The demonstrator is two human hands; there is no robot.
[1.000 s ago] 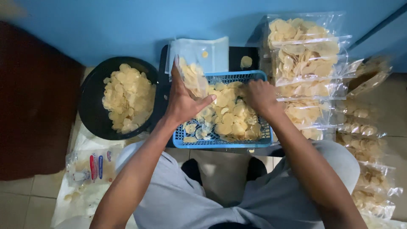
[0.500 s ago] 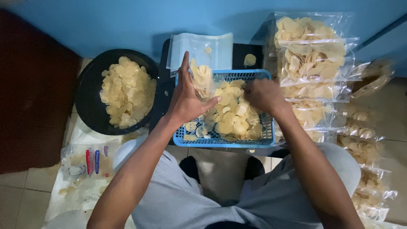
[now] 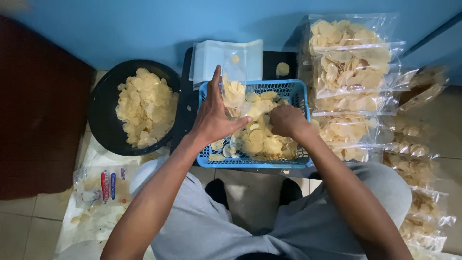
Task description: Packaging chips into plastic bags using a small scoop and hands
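A blue plastic basket (image 3: 298,94) holds a heap of pale yellow chips (image 3: 262,142). My left hand (image 3: 214,118) holds a small clear plastic bag (image 3: 234,86) upright over the basket's left side; the bag is partly filled with chips. Over the middle of the basket, my right hand (image 3: 285,120) is closed around a few chips from the heap, close to the bag's mouth. My forearms reach in from below.
A black round basin (image 3: 103,113) of the same chips sits to the left. A stack of empty clear bags (image 3: 211,58) lies behind the basket. Several filled chip bags (image 3: 351,62) pile up on the right. My grey-clad legs (image 3: 192,226) are below, and a blue wall (image 3: 144,24) behind.
The view has shifted slightly. My left hand still holds the bag, a little more upright. My right hand has moved left from the basket's right side to the chips by the bag.
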